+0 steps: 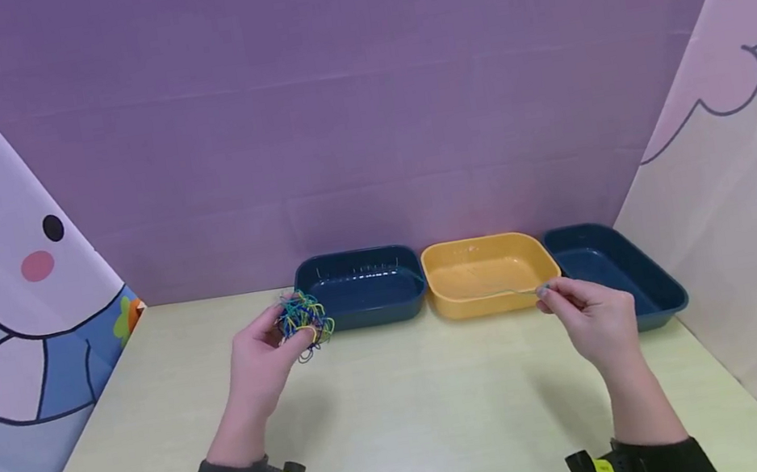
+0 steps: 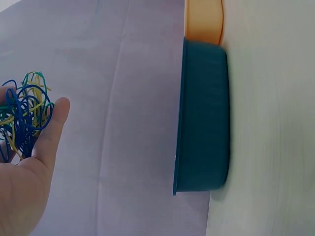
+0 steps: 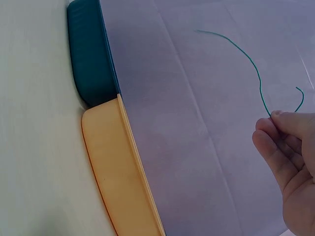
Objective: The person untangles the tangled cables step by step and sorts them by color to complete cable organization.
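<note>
My left hand (image 1: 261,359) grips a tangled bundle of thin blue, green and yellow wires (image 1: 305,322), held up near the front left corner of the left dark blue tray (image 1: 365,319). Loops of the bundle (image 2: 28,115) stick out between thumb and fingers in the left wrist view. Over at the right, my right hand (image 1: 596,314) pinches a single green wire (image 3: 258,73) between thumb and fingertips. One long end curves away from the fingers, and a short end bends up behind the thumb. In the head view that wire overlaps the yellow tray (image 1: 495,304).
A second dark blue tray (image 1: 615,274) stands angled at the right end of the row. All three trays sit along the back of the pale table (image 1: 421,425), against a purple backdrop (image 1: 359,108). Printed cartoon panels (image 1: 19,241) flank both sides.
</note>
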### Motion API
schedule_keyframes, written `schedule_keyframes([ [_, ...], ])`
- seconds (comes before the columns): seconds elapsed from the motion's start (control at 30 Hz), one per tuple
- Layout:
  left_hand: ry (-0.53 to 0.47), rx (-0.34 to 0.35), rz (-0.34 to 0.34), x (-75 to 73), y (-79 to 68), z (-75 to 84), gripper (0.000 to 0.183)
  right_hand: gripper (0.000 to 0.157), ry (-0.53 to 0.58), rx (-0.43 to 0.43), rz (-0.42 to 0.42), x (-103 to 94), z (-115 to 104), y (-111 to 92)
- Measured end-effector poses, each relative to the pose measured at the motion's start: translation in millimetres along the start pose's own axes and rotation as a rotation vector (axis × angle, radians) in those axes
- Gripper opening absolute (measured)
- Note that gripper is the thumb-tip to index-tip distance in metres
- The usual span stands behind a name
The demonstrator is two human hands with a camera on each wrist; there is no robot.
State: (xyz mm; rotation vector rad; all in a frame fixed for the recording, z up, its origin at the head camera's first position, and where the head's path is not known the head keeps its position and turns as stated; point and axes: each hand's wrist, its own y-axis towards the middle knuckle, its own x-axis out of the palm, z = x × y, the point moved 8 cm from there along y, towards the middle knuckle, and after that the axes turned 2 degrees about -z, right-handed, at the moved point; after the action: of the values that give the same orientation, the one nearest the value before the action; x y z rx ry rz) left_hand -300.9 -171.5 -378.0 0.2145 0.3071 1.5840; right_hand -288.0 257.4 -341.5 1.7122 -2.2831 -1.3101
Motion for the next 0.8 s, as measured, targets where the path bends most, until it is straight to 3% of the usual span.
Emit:
schedule_keyframes([
  [0.27,-0.002,-0.041,-0.04,8.4,-1.9,-5.8,0.048,0.015,0.004,0.025,-0.003,3.3,1,2],
  [0.8,-0.039,-0.029,-0.061,19.0,-4.3,-1.2,0.051,0.015,-0.011,0.037,-0.019,7.3,2,1],
])
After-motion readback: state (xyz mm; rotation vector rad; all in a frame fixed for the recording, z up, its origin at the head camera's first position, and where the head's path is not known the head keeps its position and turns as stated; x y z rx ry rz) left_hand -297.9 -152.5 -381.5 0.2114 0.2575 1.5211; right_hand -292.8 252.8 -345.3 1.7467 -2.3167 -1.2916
